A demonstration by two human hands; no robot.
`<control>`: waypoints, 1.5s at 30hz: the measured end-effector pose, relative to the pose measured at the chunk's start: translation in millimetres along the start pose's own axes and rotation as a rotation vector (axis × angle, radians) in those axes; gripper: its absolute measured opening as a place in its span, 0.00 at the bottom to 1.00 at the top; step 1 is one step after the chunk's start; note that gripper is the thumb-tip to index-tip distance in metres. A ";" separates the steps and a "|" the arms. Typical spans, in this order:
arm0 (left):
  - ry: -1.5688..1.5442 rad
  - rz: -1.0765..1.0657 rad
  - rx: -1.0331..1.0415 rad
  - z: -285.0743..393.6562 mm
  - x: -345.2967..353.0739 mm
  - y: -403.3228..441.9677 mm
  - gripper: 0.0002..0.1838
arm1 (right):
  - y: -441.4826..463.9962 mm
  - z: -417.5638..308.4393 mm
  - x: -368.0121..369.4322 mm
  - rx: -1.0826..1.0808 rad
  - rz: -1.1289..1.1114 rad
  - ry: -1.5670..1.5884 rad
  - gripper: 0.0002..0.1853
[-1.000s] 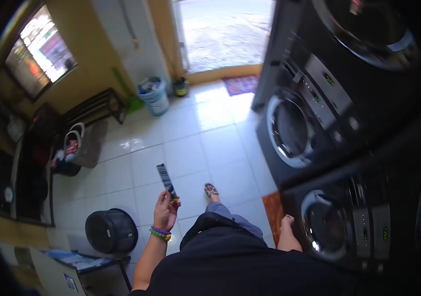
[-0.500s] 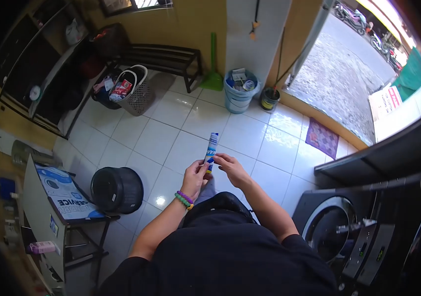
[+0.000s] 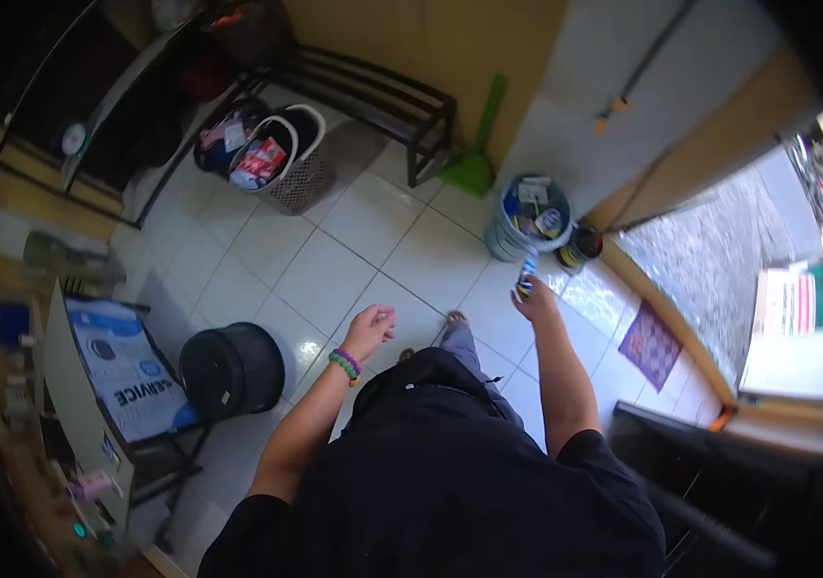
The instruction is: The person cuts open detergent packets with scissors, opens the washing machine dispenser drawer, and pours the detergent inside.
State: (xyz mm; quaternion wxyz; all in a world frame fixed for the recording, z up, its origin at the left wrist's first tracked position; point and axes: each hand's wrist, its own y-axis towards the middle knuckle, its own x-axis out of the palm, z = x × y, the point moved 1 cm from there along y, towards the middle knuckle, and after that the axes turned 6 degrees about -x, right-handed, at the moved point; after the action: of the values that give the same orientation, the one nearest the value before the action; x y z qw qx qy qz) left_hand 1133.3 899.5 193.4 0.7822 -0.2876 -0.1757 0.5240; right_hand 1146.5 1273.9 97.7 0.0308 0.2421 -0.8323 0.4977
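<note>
The right hand, at right, clasps a slim blue-and-white packet between its fingers, while the left hand, well apart from it, hangs loosely curled above the tiled floor, a beaded bracelet at its wrist. The packet's far end shows against the near side of a pale-blue bucket filled with discarded packaging; whether the two touch cannot be told. A small dark pot stands just right of the bucket, a green dustpan just left. At far left sits a laden basket; nearer, a black tub.
</note>
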 end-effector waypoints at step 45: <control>-1.706 1.334 -0.324 -572.5 76.9 -371.6 0.09 | -559.2 807.7 328.9 0.580 -1.763 -0.959 0.06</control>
State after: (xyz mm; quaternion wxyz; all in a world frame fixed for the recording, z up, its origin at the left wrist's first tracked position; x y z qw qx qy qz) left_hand 1760.3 712.0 -15.4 -0.0848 0.0332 -0.5352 0.8398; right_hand 1252.6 253.6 242.8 -0.0097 0.9339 -0.1341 0.3312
